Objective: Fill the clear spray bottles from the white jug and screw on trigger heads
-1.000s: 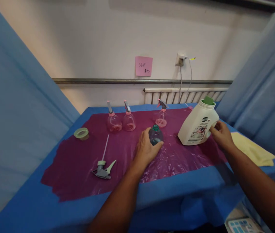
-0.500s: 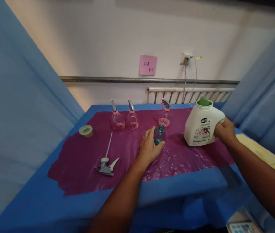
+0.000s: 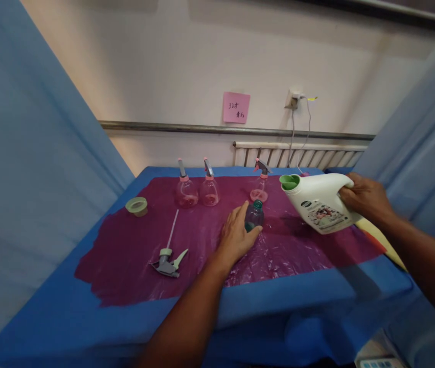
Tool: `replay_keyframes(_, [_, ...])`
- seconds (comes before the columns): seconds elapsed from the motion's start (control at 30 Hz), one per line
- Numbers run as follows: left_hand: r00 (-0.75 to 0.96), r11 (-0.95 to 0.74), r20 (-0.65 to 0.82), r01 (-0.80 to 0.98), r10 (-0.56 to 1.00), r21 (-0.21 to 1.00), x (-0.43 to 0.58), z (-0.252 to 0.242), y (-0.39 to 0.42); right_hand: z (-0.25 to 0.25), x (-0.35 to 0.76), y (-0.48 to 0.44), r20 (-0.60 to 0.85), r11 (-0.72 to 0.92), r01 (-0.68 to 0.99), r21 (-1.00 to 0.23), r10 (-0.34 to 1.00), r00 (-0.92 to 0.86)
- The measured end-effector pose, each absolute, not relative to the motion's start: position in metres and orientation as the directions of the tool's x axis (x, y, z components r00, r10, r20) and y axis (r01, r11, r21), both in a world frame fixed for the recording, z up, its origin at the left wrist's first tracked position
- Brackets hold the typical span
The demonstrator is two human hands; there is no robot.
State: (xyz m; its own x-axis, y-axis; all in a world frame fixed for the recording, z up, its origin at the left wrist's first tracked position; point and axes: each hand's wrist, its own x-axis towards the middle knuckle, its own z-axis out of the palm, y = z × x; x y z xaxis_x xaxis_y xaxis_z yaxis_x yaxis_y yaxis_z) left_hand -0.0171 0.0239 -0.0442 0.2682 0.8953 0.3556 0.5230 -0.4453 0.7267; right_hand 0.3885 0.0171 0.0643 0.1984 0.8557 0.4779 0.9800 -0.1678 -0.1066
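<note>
Right fingers (image 3: pixel 348 196) clenched on smooth plastic jug (image 3: pixel 319 204), left fingers (image 3: pixel 238 216) curled about rounded translucent bottle (image 3: pixel 254 216)

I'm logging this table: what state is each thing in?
White jug: uncapped, tipped, in the right hand
Green-necked bottle: uncapped, upright, in the left hand
Sprayer: detached, lying down
Left pink-collared bottle: upright, assembled, partly filled
Middle pink-collared bottle: upright, assembled, partly filled
Right pink-collared bottle: upright, assembled, partly filled
Pale round cup: open side up
Adapter: plugged in
</note>
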Motion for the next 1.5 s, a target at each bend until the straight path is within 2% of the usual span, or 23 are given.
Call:
replay_keyframes(0.17, [0.260,-0.456,0.374,0.522,0.890,0.721,-0.015,-0.040,0.022,0.085,0.369,0.011,0.392,-0.214,0.976,0.034,0.901,0.184])
replay_keyframes(0.33, [0.192,-0.406,0.362,0.531,0.912,0.744,-0.013,-0.038,0.021,0.094,0.357,0.008,0.354,-0.212,0.969,0.125,0.922,0.156])
replay_keyframes(0.57, [0.242,-0.485,0.426,0.545,0.872,0.684,-0.014,-0.035,0.020,0.105,0.354,0.005,0.331,-0.183,0.942,0.282,0.940,0.084])
replay_keyframes(1.03, [0.274,-0.506,0.430,0.560,0.860,0.656,-0.014,-0.036,0.019,0.133,0.345,0.003,0.263,-0.158,0.870,0.467,0.964,0.033])
replay_keyframes(1.5, [0.291,-0.523,0.439,0.563,0.850,0.640,-0.014,-0.039,0.019,0.143,0.338,0.000,0.258,-0.123,0.847,0.516,0.966,-0.017])
